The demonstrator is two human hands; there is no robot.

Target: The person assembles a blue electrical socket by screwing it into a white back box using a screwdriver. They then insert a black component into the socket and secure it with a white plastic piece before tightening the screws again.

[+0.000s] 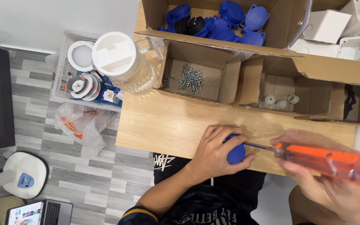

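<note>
At the near edge of the wooden table [167,125], head view: the left hand [215,150] is closed around a round blue plastic part [236,152], pressing it onto the table top. The right hand [334,187] is wrapped around the orange translucent handle of a screwdriver [326,160]; its thin metal shaft runs leftward and the tip meets the blue part just beside the left thumb. The right hand and the handle are blurred. The two hands sit near each other, joined only through tool and part. Behind them, a small open cardboard box [196,77] holds a loose heap of screws [191,79]. Just to its right, a second cardboard box [288,89] holds small white plastic rings [280,101]. Further back, a larger carton holds more blue parts [230,18], and white plastic enclosures [346,29] lie at the far right. A clear jug with a white lid [123,60] stands at the table's left corner. On the floor, left, sit a white crate [63,71] and a plastic bag [82,125].
</note>
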